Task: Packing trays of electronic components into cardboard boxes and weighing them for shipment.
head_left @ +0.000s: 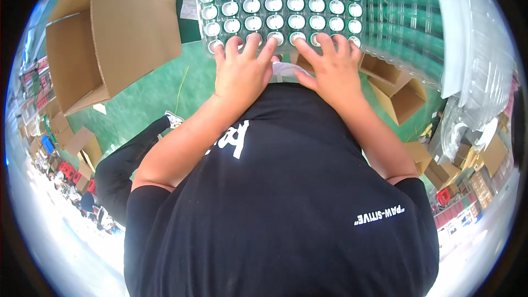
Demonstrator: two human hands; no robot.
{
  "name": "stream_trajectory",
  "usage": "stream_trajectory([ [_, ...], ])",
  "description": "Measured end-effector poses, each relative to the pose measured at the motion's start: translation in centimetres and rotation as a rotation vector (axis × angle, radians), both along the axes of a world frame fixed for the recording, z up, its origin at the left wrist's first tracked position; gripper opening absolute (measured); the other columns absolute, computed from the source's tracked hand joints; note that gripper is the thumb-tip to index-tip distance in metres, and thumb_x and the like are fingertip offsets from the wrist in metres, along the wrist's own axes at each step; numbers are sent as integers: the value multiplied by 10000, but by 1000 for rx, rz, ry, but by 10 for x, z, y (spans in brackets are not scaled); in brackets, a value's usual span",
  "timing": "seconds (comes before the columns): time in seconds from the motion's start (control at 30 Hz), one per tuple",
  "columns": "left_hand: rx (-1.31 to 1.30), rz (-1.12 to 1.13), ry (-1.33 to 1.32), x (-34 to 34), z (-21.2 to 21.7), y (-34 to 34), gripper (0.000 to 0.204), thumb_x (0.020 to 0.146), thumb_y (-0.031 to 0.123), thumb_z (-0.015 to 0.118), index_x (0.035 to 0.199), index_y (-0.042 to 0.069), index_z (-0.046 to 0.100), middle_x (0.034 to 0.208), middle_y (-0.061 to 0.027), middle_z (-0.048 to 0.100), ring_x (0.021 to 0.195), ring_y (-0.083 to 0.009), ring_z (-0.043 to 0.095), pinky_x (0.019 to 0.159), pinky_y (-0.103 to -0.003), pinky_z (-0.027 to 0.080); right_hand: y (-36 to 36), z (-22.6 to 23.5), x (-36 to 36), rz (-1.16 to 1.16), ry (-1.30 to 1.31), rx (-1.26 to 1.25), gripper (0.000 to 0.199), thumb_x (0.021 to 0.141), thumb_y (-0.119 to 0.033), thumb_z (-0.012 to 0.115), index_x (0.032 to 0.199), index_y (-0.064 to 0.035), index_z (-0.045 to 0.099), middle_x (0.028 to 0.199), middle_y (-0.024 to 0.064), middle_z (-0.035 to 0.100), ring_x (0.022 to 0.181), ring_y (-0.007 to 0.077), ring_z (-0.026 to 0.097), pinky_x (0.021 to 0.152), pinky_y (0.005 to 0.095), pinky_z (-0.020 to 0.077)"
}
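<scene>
A clear plastic tray (pixel 202 16) lies in front of me, filled with rows of white oval caps (pixel 274 4) ringed in green. My left hand (pixel 242 71) is at its near edge, fingers spread, with the fingertips on the nearest row of caps. Beside it, my right hand (pixel 336 74) rests the same way on the right half of that row. Both thumbs point inward below the tray's edge, and neither hand is wrapped round anything. What lies under the fingertips is partly covered.
Clear moulded trays (pixel 401 22) stand right of the filled one. An open cardboard box (pixel 135 22) stands at the left, and another box (pixel 407 102) sits low at the right on the green floor. A black-trousered leg (pixel 115 170) shows left of my arm.
</scene>
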State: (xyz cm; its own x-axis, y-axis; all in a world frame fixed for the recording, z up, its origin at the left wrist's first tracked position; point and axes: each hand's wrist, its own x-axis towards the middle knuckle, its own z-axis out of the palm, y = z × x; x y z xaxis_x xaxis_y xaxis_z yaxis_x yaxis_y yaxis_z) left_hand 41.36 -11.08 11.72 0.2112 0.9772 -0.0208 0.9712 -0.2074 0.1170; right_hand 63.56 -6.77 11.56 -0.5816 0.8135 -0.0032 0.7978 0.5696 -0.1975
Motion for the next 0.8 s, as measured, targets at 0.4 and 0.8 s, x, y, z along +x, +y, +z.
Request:
stream_trajectory([
  [0.4,-25,-20,-95,-12,18,27,645,860,433,763,1414,154,586,1294,-111,594,1201,-338,568,987,-549,466,28,14,-15,-3,96,-22,661,808,-532,799,1376,-244,624,1273,63,609,1172,300,561,986,552,429],
  [0.8,-58,-38,-29,-14,11,26,728,788,393,821,1457,276,558,1318,-64,563,1191,-348,531,1002,-561,410,25,9,-13,-43,35,-25,659,805,-485,785,1410,-301,602,1287,64,604,1205,309,543,1058,644,375],
])
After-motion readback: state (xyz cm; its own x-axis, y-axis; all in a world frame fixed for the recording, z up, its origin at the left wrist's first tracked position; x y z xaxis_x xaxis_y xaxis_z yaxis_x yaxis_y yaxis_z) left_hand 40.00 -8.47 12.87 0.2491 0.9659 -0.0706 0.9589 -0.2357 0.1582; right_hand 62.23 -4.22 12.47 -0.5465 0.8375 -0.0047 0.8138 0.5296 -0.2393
